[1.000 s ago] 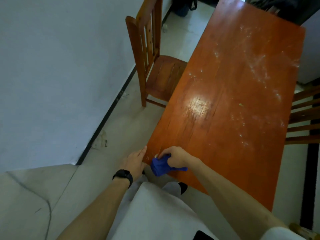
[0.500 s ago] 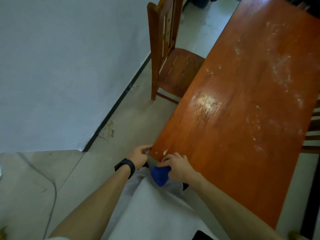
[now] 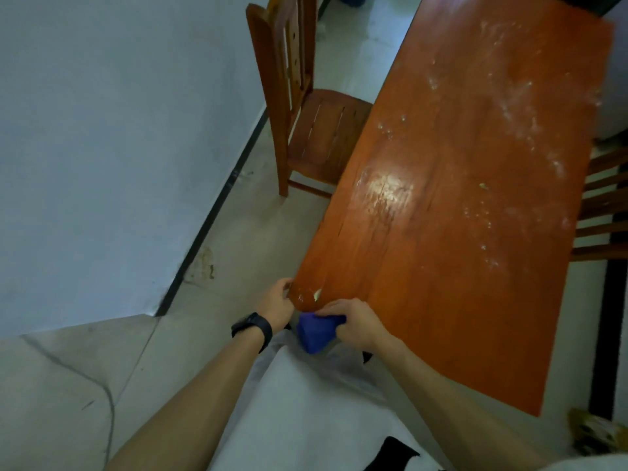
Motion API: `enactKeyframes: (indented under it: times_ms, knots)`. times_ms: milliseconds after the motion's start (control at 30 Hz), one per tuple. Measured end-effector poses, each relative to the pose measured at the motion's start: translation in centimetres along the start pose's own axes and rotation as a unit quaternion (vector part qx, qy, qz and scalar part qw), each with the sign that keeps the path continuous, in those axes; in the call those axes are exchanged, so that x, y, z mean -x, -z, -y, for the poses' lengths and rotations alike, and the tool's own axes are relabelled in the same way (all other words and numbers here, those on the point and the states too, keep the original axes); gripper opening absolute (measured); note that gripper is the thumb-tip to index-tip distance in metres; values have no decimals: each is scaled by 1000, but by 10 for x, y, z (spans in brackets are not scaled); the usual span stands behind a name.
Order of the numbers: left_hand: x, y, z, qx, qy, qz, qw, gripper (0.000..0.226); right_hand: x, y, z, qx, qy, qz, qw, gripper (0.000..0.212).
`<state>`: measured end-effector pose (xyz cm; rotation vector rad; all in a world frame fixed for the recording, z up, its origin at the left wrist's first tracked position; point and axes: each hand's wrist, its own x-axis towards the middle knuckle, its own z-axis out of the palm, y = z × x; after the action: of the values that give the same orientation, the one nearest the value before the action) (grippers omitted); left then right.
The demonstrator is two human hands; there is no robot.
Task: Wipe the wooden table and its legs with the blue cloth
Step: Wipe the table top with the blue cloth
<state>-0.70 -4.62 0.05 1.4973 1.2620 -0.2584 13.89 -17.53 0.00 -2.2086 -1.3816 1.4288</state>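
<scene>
Now the right hand point(image 3: 356, 322) has slid the bunched blue cloth point(image 3: 316, 334), fingers curled around it, off the top and below the table point(image 3: 441, 232) near edge, while the left hand point(image 3: 277, 302) pinches the corner; edge wiping seems underway, crumbs remain.

1. Looks like a home dining room: a long wooden table point(image 3: 458, 215) dusted with crumbs.
2. Matching slatted chairs point(image 3: 306, 130) sit on both long sides.
3. Plain white wall point(image 3: 119, 130), dark skirting, pale tiled floor point(image 3: 255, 239).

Table legs out of sight beneath the wooden table point(image 3: 458, 232); blue cloth point(image 3: 314, 334) half-covered by right hand point(image 3: 356, 321).
</scene>
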Motion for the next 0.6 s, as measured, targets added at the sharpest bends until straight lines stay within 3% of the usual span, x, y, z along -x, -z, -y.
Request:
enactKeyframes:
  times_ms: [67, 200, 333, 467, 533, 600]
  knots:
    - [-7, -6, -5, -64, -50, -12, 997, 47, 0, 25, -23, -70, -58, -120, 989, 63]
    - [-22, -27, -28, -232, -134, -42, 963, 59, 1, 56, -51, -12, -135, -298, 945, 66]
    - [-44, -49, -52, -375, -189, -37, 907, 67, -2, 29, -39, 112, -98, -279, 949, 63]
    - [-50, -64, -57, -435, -144, -6, 889, 75, 12, 9, -78, 174, -40, -274, 945, 73]
    - [-49, -67, -61, -468, -130, -4, 874, 85, 32, 25, -119, 155, -118, -336, 921, 72]
    - [-48, -71, -67, -506, -110, 5, 855, 95, 56, 51, -164, 82, -261, -387, 881, 68]
